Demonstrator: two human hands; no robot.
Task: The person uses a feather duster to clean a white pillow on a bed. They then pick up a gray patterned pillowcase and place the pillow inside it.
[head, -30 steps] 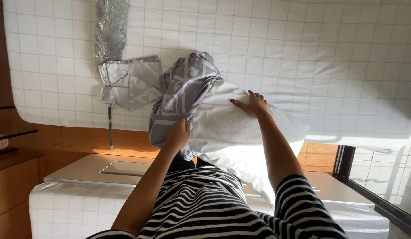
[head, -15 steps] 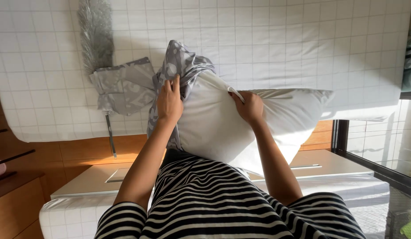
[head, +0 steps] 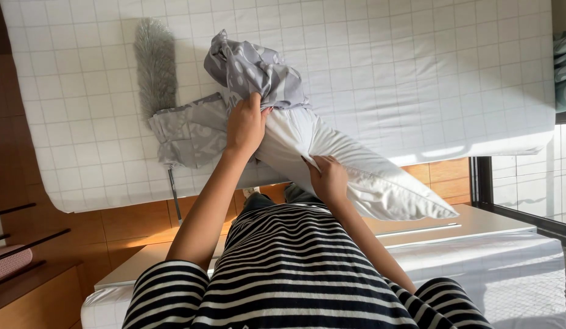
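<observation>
White quilted mattress [head: 417, 79] fills far side; wood floor left. Left hand [head: 246, 125] grips grey pillowcase [head: 258, 70] bunched on white pillow [head: 362, 170]; right hand [head: 328, 178] clasps pillow. Grey duster [head: 155, 67] far left.

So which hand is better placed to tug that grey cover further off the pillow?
Probably the left hand: it already grips the grey pillowcase at its opening, while the right hand steadies the white pillow.

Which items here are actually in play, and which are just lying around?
In play:
left hand
right hand
grey patterned fabric pillowcase
white stuffed pillow

Lying about:
grey fluffy duster
second grey pillowcase
white quilted mattress
</observation>
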